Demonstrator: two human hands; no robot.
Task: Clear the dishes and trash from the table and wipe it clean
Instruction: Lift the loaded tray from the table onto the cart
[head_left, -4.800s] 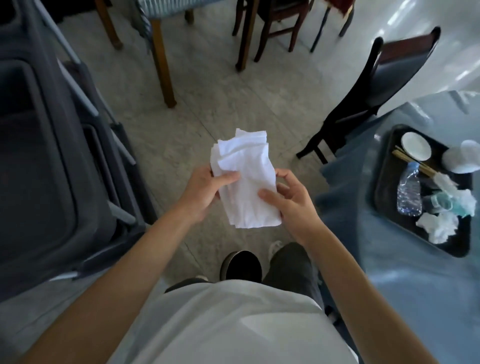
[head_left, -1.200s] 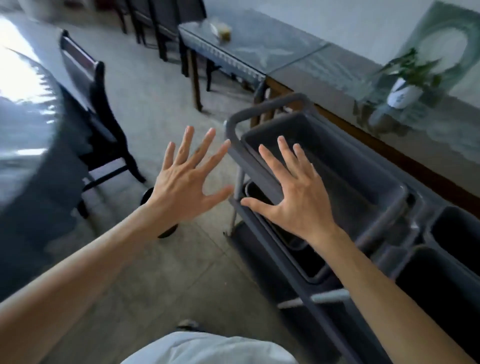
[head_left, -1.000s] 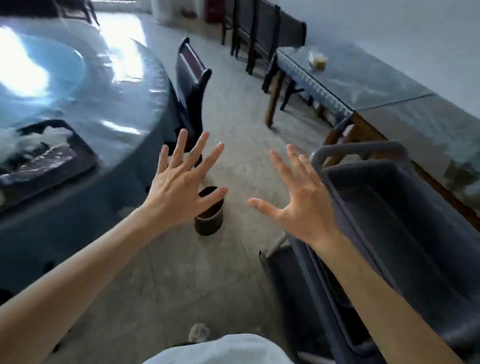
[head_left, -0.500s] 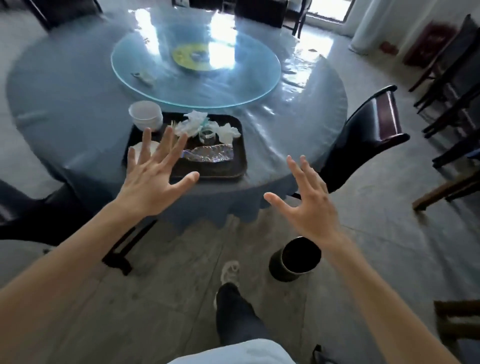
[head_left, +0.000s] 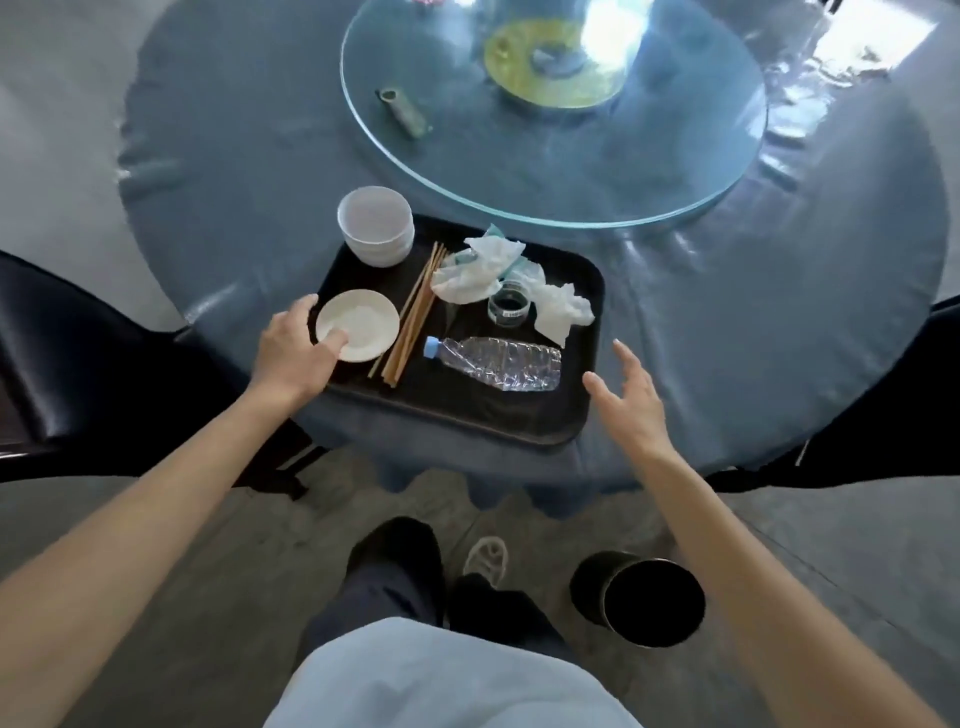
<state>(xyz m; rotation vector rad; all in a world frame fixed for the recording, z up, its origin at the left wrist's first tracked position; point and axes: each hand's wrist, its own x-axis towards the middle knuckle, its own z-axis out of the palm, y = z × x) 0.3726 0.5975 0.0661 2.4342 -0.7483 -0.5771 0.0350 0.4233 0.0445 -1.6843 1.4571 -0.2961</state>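
Now I see the left hand (head_left: 291, 353) gripping the left edge of the black tray (head_left: 467, 415), its thumb lying on the small white plate (head_left: 358, 325). The right hand (head_left: 626, 400) hovers with spread, empty fingers just beside the tray's right edge. The tray sits at the near edge of the round table (head_left: 779, 312).

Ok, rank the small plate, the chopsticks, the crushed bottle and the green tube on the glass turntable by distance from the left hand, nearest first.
1. Small plate: touched by the left hand, tray's left end.
2. Chopsticks: just right of the plate.
3. Crushed bottle: tray's right half.
4. Green tube: far off, on the turntable.
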